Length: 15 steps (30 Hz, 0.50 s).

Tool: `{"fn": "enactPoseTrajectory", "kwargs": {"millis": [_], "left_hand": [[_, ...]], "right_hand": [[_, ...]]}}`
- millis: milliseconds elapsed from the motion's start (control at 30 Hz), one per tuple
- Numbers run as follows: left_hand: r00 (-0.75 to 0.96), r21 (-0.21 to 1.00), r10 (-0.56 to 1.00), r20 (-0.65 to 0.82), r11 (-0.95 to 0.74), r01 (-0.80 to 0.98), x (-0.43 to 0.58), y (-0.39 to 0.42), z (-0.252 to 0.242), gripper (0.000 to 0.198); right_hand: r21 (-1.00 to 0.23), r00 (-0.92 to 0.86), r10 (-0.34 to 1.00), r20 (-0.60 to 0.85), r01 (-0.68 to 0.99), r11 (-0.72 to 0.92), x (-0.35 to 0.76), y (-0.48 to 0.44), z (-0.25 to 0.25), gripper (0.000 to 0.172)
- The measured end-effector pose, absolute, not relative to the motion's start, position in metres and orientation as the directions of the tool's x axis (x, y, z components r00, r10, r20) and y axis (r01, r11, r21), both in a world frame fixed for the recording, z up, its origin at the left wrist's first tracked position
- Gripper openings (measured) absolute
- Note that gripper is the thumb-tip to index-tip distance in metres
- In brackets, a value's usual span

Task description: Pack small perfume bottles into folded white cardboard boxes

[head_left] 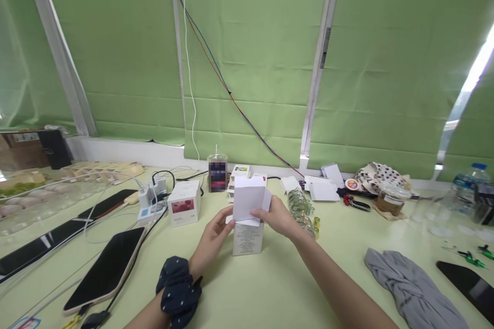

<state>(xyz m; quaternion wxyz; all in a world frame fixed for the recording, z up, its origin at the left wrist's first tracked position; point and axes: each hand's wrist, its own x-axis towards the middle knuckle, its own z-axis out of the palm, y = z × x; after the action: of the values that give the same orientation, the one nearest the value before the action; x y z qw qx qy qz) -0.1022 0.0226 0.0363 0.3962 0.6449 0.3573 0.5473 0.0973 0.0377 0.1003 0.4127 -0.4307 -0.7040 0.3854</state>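
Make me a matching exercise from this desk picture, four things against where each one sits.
Things:
1. tall white cardboard carton
2. crumpled grey cloth
3. black smartphone in a pale case
4. dark dotted scrunchie

Places:
A. on the left wrist
B. flat on the table, left of the hands
C. between the left hand and right hand
D. on the table, far right

Pairs: 1-C, 2-D, 3-B, 4-A

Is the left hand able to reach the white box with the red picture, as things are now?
Probably yes: the white box with the red picture stands just beyond the left hand, with bare table between. That hand now holds the small carton.
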Motion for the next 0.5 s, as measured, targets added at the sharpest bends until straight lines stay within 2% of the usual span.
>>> {"fn": "enactPoseTrajectory", "kwargs": {"millis": [300,500], "left_hand": [[0.209,0.89,0.873,0.441,-0.456,0.026,-0.1014,0.0201,0.0361,0.039],[0.223,0.879,0.86,0.459,-0.477,0.028,-0.1014,0.0226,0.033,0.037]], "right_hand": [[-0.881,-0.308,0.917,0.254,0.319,0.351,0.1006,0.0383,0.1036,0.019],[-0.872,-0.362,0.888,0.284,0.288,0.397,0.1025,0.0406,0.103,0.029]]}}
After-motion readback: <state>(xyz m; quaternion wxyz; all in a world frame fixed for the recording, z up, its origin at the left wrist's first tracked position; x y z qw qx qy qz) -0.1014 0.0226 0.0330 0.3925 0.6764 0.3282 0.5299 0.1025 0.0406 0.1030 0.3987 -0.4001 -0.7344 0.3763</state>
